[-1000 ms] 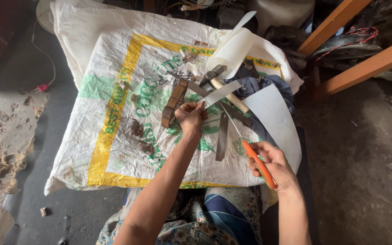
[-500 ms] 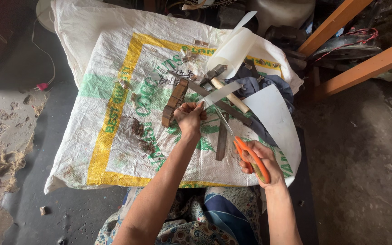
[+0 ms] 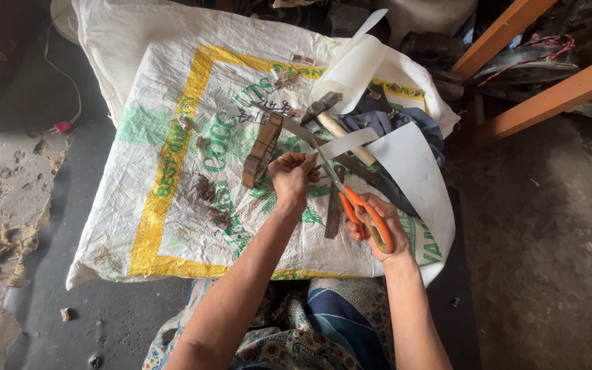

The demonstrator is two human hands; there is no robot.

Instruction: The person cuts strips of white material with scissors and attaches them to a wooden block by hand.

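My left hand (image 3: pixel 292 177) pinches one end of a narrow white strip (image 3: pixel 345 144) above a woven sack. My right hand (image 3: pixel 377 226) grips orange-handled scissors (image 3: pixel 359 211); their blades point up and left, and the tips meet the strip close to my left fingers. A larger white sheet (image 3: pixel 416 171) curves away to the right of the scissors. Under the strip lie a brown carved wooden piece (image 3: pixel 262 149) and a hammer (image 3: pixel 334 120).
The white sack (image 3: pixel 173 171) with yellow and green print covers a low surface. Small wooden bits and dark scraps are scattered on it. A blue cloth (image 3: pixel 385 123) lies at its right. Orange wooden beams (image 3: pixel 549 89) stand at the upper right. Rope scraps lie on the floor at left.
My right hand with the scissors has moved up and left, from beside the sheet toward my left hand. The blades now reach the strip. My left hand has stayed put.
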